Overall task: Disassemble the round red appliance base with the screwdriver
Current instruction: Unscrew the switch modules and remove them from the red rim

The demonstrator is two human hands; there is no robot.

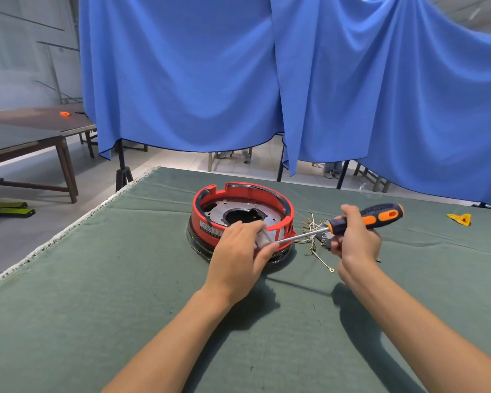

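The round red appliance base sits mid-table on a black lower ring, its grey metal plate with a dark centre hole facing up. My left hand rests on its near rim and pinches a small grey-white part against the red wall. My right hand grips the black-and-orange screwdriver by the handle. Its metal shaft runs left and slightly down, and the tip meets the part under my left fingers. The tip itself is hidden by them.
A tangle of thin wires with brass terminals lies right of the base, beside a small dark piece. A yellow plastic piece lies at far right. Green cloth covers the table; blue curtains hang behind. Wooden tables stand left.
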